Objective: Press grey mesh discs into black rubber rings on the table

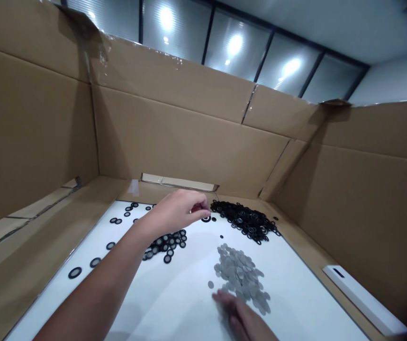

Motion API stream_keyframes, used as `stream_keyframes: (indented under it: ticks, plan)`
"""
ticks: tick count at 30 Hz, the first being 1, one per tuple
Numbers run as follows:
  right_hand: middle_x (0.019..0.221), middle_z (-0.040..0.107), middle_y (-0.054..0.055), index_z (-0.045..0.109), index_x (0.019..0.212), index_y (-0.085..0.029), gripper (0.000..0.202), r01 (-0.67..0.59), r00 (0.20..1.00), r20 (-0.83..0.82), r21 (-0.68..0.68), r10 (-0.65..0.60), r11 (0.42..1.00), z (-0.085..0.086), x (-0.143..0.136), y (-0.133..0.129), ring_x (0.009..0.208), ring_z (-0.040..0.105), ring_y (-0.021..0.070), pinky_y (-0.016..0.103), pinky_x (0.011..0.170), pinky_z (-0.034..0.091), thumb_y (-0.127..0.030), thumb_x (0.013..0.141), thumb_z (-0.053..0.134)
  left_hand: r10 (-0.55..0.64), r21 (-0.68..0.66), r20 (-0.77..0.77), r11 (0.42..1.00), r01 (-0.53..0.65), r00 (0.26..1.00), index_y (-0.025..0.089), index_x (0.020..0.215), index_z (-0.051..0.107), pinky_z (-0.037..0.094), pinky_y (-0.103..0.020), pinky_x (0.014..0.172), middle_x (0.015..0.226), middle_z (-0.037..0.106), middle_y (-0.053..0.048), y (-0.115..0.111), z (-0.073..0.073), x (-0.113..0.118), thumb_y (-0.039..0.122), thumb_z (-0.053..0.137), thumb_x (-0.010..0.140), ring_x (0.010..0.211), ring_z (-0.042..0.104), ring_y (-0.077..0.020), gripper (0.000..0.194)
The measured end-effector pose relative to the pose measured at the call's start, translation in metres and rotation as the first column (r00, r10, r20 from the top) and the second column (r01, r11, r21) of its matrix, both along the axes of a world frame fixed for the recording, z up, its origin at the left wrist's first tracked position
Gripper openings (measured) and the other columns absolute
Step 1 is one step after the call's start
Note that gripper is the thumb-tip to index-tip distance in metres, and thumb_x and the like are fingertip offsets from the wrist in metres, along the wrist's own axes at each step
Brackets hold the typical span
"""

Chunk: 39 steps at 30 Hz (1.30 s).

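Note:
My left hand (184,208) reaches over the far part of the white board (185,289), thumb and fingers closed together. A black ring (206,219) shows right under its thumb tip; whether the fingers pinch anything is hidden. Just right of it lies a heap of black rings (246,220). My right hand (240,315), a little blurred, is low at the near edge of a pile of grey discs (240,272). Its index finger stretches towards a single grey disc (211,284), thumb apart. Beneath my left forearm sits a cluster of black rings with grey discs inside (167,244).
More ringed discs (75,272) lie scattered along the board's left side. Tall cardboard walls (189,137) enclose the board on the left, back and right. A white oblong device (365,300) rests on the cardboard at the right. One small black piece (221,237) lies between the piles.

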State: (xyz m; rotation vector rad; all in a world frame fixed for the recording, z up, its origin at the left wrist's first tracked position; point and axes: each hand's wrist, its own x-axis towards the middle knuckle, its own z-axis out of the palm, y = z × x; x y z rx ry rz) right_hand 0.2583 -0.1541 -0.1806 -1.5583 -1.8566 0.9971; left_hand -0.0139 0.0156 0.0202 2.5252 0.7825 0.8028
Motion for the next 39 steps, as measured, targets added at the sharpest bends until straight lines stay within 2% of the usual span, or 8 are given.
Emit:
stream_keyframes:
  ticks: [3, 7, 12, 17, 25, 29, 33, 39]
  plan:
    - [0.141, 0.060, 0.015, 0.064, 0.128, -0.023, 0.050, 0.089, 0.996, -0.026, 0.157, -0.086, 0.984, 0.017, -0.001, 0.010, 0.133, 0.053, 0.0324, 0.050, 0.111, 0.042, -0.057, 0.099, 0.040, 0.001, 0.005, 0.001, 1.000, -0.001, 1.000, 0.022, 0.086, 0.065, 0.039, -0.027, 0.067, 0.089, 0.070, -0.001, -0.002, 0.000, 0.000, 0.035, 0.054, 0.095, 0.079, 0.060, -0.0179, 0.019]
    - [0.131, 0.065, 0.015, 0.066, 0.113, -0.025, 0.048, 0.268, 0.954, -0.191, 0.190, -0.233, 0.944, 0.020, -0.002, 0.005, 0.128, 0.056, 0.0316, 0.046, 0.102, 0.049, -0.061, 0.098, 0.038, 0.008, 0.007, 0.008, 1.000, -0.008, 1.000, 0.022, 0.086, 0.065, 0.039, -0.027, 0.067, 0.088, 0.070, -0.001, -0.003, 0.002, -0.002, 0.034, 0.054, 0.094, 0.080, 0.060, -0.0182, 0.019]
    - [0.093, 0.071, 0.009, 0.063, 0.092, -0.023, 0.040, 0.413, 0.870, -0.368, 0.184, -0.327, 0.892, 0.012, -0.003, -0.008, 0.089, 0.065, 0.0248, 0.038, 0.083, 0.051, -0.058, 0.098, 0.043, 0.016, -0.002, 0.005, 1.000, -0.016, 1.000, 0.022, 0.087, 0.065, 0.039, -0.028, 0.068, 0.090, 0.070, -0.001, 0.000, 0.002, -0.002, 0.034, 0.053, 0.095, 0.081, 0.060, -0.0184, 0.019]
    - [0.070, 0.065, 0.003, 0.056, 0.082, -0.021, 0.037, 0.401, 0.770, -0.559, 0.051, -0.307, 0.915, 0.014, -0.007, 0.001, 0.062, 0.060, 0.0169, 0.030, 0.062, 0.048, -0.055, 0.096, 0.054, 0.044, 0.006, -0.002, 0.999, -0.044, 0.999, 0.022, 0.089, 0.064, 0.039, -0.028, 0.068, 0.089, 0.069, -0.001, -0.004, 0.004, -0.001, 0.035, 0.051, 0.096, 0.081, 0.060, -0.0186, 0.020]
    - [0.074, 0.069, 0.006, 0.062, 0.084, -0.017, 0.041, 0.366, 0.751, -0.570, -0.060, -0.333, 0.929, 0.031, -0.007, 0.021, 0.062, 0.065, 0.0191, 0.028, 0.053, 0.048, -0.056, 0.083, 0.071, 0.038, 0.014, 0.008, 0.999, -0.038, 0.999, 0.021, 0.089, 0.064, 0.041, -0.029, 0.067, 0.088, 0.069, -0.002, -0.006, 0.006, -0.002, 0.035, 0.051, 0.096, 0.079, 0.059, -0.0182, 0.020]
    - [0.059, 0.062, 0.000, 0.061, 0.085, -0.017, 0.034, 0.379, 0.809, -0.499, 0.039, -0.310, 0.925, 0.059, -0.004, 0.024, 0.055, 0.057, 0.0154, 0.028, 0.054, 0.046, -0.051, 0.089, 0.067, 0.034, 0.013, 0.049, 0.999, -0.035, 0.998, 0.021, 0.090, 0.065, 0.041, -0.029, 0.066, 0.086, 0.069, -0.002, -0.007, 0.006, -0.003, 0.035, 0.052, 0.096, 0.077, 0.060, -0.0183, 0.020]
    - [0.061, 0.062, 0.001, 0.063, 0.085, -0.018, 0.028, 0.408, 0.861, -0.424, 0.247, -0.281, 0.879, 0.106, -0.005, 0.043, 0.056, 0.057, 0.0157, 0.029, 0.056, 0.047, -0.044, 0.089, 0.068, 0.078, -0.038, 0.159, 0.997, -0.073, 0.984, 0.020, 0.090, 0.065, 0.042, -0.029, 0.066, 0.088, 0.069, -0.003, -0.009, 0.005, 0.001, 0.035, 0.053, 0.095, 0.079, 0.061, -0.0187, 0.020]
    - [0.081, 0.067, 0.003, 0.069, 0.093, -0.020, 0.012, 0.369, 0.868, -0.493, 0.556, -0.063, 0.745, 0.179, -0.060, 0.091, 0.065, 0.062, 0.0131, 0.024, 0.055, 0.052, -0.032, 0.092, 0.066, 0.217, -0.163, 0.461, 0.974, -0.158, 0.860, 0.018, 0.091, 0.065, 0.045, -0.027, 0.065, 0.091, 0.069, -0.005, -0.010, 0.009, 0.003, 0.038, 0.056, 0.095, 0.080, 0.062, -0.0173, 0.022]
